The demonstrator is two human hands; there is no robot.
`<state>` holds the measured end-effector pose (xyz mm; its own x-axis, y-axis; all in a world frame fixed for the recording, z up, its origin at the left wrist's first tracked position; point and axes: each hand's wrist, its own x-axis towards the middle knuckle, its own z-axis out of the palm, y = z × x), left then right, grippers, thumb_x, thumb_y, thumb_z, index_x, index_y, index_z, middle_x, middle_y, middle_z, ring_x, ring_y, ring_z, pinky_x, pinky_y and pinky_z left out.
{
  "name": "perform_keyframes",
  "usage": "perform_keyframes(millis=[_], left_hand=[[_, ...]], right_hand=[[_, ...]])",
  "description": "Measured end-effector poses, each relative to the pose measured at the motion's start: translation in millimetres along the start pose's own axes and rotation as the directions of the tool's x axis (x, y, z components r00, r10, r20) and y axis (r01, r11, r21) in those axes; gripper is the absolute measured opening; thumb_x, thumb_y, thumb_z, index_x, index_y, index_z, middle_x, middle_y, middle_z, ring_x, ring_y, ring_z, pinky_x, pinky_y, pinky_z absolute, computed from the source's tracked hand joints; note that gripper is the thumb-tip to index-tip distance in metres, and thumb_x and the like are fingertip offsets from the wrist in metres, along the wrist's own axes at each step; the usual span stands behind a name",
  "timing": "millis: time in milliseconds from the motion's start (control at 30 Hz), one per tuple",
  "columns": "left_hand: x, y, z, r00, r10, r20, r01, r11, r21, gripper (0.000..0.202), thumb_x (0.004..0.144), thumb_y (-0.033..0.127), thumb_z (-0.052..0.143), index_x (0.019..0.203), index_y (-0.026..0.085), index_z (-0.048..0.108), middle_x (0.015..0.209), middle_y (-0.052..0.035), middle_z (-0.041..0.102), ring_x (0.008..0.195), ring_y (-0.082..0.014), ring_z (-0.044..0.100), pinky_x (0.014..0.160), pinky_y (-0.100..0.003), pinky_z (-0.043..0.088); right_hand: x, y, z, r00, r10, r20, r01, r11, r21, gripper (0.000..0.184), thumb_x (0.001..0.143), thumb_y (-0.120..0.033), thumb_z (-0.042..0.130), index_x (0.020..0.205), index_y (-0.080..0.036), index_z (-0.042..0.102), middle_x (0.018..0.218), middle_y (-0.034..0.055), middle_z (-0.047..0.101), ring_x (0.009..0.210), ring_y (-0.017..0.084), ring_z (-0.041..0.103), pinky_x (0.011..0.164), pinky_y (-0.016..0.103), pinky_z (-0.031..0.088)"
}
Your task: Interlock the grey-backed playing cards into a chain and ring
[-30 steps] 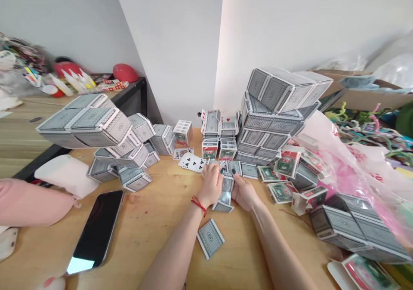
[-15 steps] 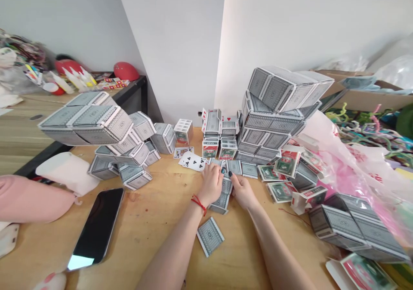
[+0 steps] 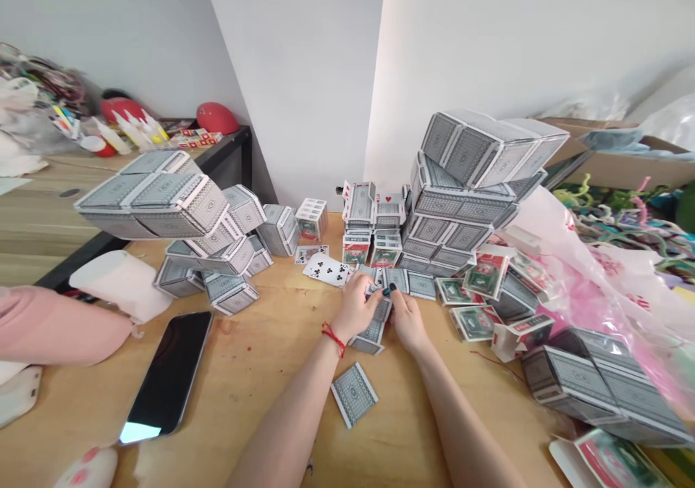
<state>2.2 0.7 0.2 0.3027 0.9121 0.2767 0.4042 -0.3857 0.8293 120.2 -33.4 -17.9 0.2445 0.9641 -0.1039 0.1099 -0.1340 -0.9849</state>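
Folded playing card: held between both hands, patterned back showing.
Left hand: clamped on card's far end.
Right hand: pinched on card's right edge.
Square-folded card: laid on near side of grip.
Five of clubs: laid beyond grip, leftward.

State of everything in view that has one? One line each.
Left hand, holding the folded cards
Right hand, holding them too
Folded cards, creased, between the hands
Loose card, patterned side up
Clubs card, face up
Phone, flat, screen mostly dark
Right block stack, standing
Bottom-right card box, flap open
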Motion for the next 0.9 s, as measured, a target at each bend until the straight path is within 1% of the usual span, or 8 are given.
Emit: perform_keyframes(millis=[100,233,433,600,733,800,833,900], left_hand=[[0.0,0.2,0.7,0.999,-0.016,-0.036,0.017,1.0,0.006,0.016,0.081,0.03,0.044,0.071,0.018,0.043,0.08,-0.0035,0.049,0.079,-0.0163,0.047,0.072,-0.03,0.038],[0.6,-4.9,3.1,0.998,-0.036,-0.057,0.036,0.999,-0.007,0.016,0.083,0.026,0.039,0.07,0.018,0.046,0.074,-0.0027,0.052,0.073,-0.0146,0.049,0.067,-0.027,0.037],[0.1,-6.0,3.6,0.979,-0.183,-0.085,0.175,0.98,-0.089,0.034,0.086,0.036,0.032,0.059,0.018,0.043,0.054,0.0005,0.045,0.053,-0.0122,0.041,0.053,-0.024,0.03],[2.3,0.7,-3.7,0.928,-0.28,-0.246,0.208,0.937,-0.282,0.039,0.082,0.044,0.038,0.053,0.018,0.038,0.051,0.0025,0.038,0.051,-0.0108,0.036,0.051,-0.023,0.028],[6.8,-2.9,-10.8,0.837,-0.401,-0.371,0.208,0.862,-0.463,0.04,0.078,0.05,0.043,0.054,0.018,0.041,0.051,0.0025,0.04,0.052,-0.0107,0.037,0.05,-0.022,0.029],[9.0,-5.4,-13.6,0.81,-0.468,-0.354,0.199,0.786,-0.585,0.04,0.078,0.052,0.043,0.058,0.017,0.046,0.053,0.0018,0.045,0.054,-0.0112,0.043,0.051,-0.022,0.032],[9.8,-5.5,-14.6,0.821,-0.481,-0.308,0.185,0.734,-0.653,0.039,0.078,0.052,0.043,0.062,0.017,0.049,0.056,0.0011,0.049,0.056,-0.0118,0.047,0.053,-0.022,0.035],[9.9,-2.6,-15.9,0.892,-0.428,-0.148,0.162,0.608,-0.777,0.037,0.078,0.051,0.044,0.076,0.017,0.056,0.066,-0.0012,0.057,0.065,-0.0139,0.054,0.06,-0.024,0.04]], right_hand=[[-0.7,-1.9,0.7,0.996,-0.093,-0.017,0.091,0.99,-0.109,0.043,0.079,-0.055,0.035,0.053,-0.02,0.033,0.046,-0.0047,0.029,0.045,0.009,0.027,0.042,0.022,0.022],[-0.1,-0.9,-0.7,0.984,-0.177,0.032,0.18,0.965,-0.19,0.043,0.081,-0.053,0.034,0.053,-0.019,0.033,0.049,-0.0044,0.03,0.047,0.009,0.028,0.044,0.022,0.023],[0.5,-2.4,-2.3,0.982,-0.138,0.13,0.151,0.984,-0.093,0.042,0.078,-0.053,0.042,0.054,-0.019,0.036,0.05,-0.005,0.032,0.047,0.008,0.028,0.044,0.021,0.025],[-5.9,-19.7,-5.8,0.934,-0.07,0.351,0.041,0.995,0.09,0.031,0.071,-0.045,0.057,0.069,-0.015,0.053,0.058,-0.0029,0.048,0.05,0.009,0.041,0.046,0.02,0.033],[-10.1,-26.6,-10.1,0.802,0.091,0.591,-0.244,0.952,0.185,0.039,0.068,-0.043,0.061,0.096,-0.017,0.054,0.073,0.0022,0.061,0.062,0.017,0.057,0.051,0.027,0.045],[-9.9,-24.0,-10.1,0.788,0.109,0.605,-0.292,0.933,0.213,0.042,0.066,-0.04,0.064,0.1,-0.018,0.053,0.074,0.0029,0.062,0.063,0.018,0.059,0.055,0.03,0.048],[-9.3,-21.7,-9.4,0.805,0.098,0.585,-0.284,0.93,0.235,0.04,0.066,-0.039,0.064,0.098,-0.017,0.054,0.072,0.0028,0.063,0.063,0.017,0.059,0.057,0.03,0.048],[-7.9,-17.1,-7.3,0.845,0.072,0.529,-0.252,0.928,0.276,0.034,0.066,-0.037,0.065,0.09,-0.015,0.057,0.07,0.0022,0.063,0.061,0.015,0.059,0.06,0.028,0.047]])
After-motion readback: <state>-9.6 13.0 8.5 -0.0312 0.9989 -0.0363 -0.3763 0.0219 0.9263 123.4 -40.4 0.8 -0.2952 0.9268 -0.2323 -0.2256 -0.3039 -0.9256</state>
